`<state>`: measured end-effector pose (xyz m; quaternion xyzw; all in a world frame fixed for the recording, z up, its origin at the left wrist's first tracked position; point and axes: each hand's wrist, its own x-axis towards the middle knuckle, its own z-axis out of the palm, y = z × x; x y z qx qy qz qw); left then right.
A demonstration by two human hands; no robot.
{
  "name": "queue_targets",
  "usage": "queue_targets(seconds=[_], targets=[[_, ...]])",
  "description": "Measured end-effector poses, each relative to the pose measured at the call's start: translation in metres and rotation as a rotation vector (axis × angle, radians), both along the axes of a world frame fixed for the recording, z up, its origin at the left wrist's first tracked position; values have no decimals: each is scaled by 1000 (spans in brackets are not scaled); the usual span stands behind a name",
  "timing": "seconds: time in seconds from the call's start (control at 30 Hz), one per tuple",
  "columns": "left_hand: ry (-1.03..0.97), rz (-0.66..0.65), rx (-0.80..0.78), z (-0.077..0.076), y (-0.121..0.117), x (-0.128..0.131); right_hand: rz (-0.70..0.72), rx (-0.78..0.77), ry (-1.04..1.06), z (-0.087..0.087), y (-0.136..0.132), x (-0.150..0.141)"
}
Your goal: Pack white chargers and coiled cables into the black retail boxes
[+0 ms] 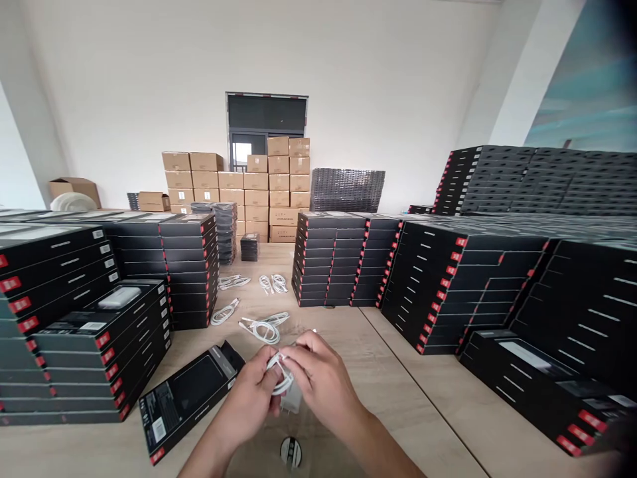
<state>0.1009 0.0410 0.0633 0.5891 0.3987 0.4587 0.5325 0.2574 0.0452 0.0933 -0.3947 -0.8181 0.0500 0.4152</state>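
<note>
Both hands meet over the table around a coiled white cable (282, 384). My left hand (256, 385) is closed, gripping the coil between thumb and fingers. My right hand (321, 372) pinches the cable near the top of the coil, its fingertips partly hidden. Just below the coil shows a pale, partly hidden object (291, 400), whose kind I cannot make out. To the left lies a black box (192, 395) with its end flap raised. Beyond my hands more coiled white cables (266, 328) rest on the table.
Stacks of black boxes stand on the left (134, 345) and right (438, 285). A white block-shaped item (119, 297) sits on the near left stack. A round black-and-white piece (291, 452) lies near the front. Brown cartons (256, 189) are piled at the back.
</note>
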Motion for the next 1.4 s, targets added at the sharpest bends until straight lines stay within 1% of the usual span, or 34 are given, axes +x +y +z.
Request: queue_targets(seconds=[0.03, 0.1, 0.2, 0.27, 0.37, 0.47, 0.57, 0.67, 0.73, 0.77, 0.83, 0.9, 0.97, 1.0, 1.07, 1.13, 1.2, 1.3, 1.37, 1.4], targets=[[-19, -33, -18, 2, -1, 0, 18, -27, 68, 0, 0, 0], [-65, -75, -69, 7, -2, -1, 49, -109, 269, 1, 1, -1], [-145, -93, -122, 12, -4, 0, 117, -298, 634, 5, 2, -3], [-166, -92, -139, 12, -4, 1, 176, -417, 901, 6, 4, -4], [-146, -63, -145, 6, 0, 3, 227, -528, 1226, 6, 11, -2], [-126, 7, -116, -1, 6, 1, 192, -590, 1371, 3, 18, 2], [-129, 90, -85, -3, 10, -4, 130, -585, 1398, 1, 22, 6], [-228, 103, -135, -2, 11, -8, 109, -537, 1326, -1, 25, 9], [-325, 75, -192, 1, 10, -8, 57, -479, 1205, -4, 27, 12], [-374, 55, -222, 2, 8, -8, 16, -447, 1107, -5, 28, 14], [-450, 21, -262, 4, 6, -7, -85, -360, 836, -9, 30, 19], [-479, 3, -274, 5, 4, -6, -175, -199, 505, -11, 30, 23], [-400, 3, -241, 5, 3, -4, -229, -3, 201, -11, 28, 26], [-341, -2, -212, 4, 3, -4, -232, 77, 77, -10, 27, 26], [-217, -27, -137, 3, 2, -3, -209, 161, -110, -8, 23, 25], [-111, -73, -59, 2, 0, -3, -182, 197, -217, -6, 20, 23], [-25, -80, -14, 0, 0, -4, -179, 244, -261, -3, 17, 20], [73, 0, -22, -7, 1, -4, -237, 309, -279, 2, 12, 15], [129, 42, -38, -11, 2, -4, -294, 297, -288, 4, 7, 10], [156, 54, -36, -12, 3, -5, -306, 266, -281, 5, 4, 8]])
